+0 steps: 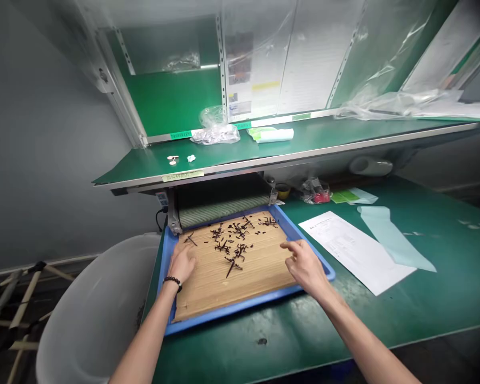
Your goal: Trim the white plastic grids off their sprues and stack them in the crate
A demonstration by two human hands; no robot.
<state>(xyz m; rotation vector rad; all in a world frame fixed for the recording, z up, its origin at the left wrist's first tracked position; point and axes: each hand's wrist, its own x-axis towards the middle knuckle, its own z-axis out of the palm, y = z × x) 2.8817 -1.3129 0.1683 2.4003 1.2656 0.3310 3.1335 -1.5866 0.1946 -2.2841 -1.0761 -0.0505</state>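
A blue plastic tray (240, 314) lies on the green bench, holding a woven bamboo mat (248, 288). Several dark, thin, twig-like pieces (232, 245) are scattered over the mat's upper middle. My left hand (182, 262), with a black bead bracelet (172, 281) on its wrist, rests on the mat's left side near a small twig. My right hand (304, 264) is over the mat's right edge, thumb and fingers apart. Neither hand visibly holds anything.
A large white plastic tub (96, 314) stands left of the bench. A ribbed roller (224, 210) lies behind the tray. A printed paper sheet (352, 250) and a pale green strip (392, 237) lie to the right. Above is a green shelf (144, 165) holding a plastic bag (215, 133).
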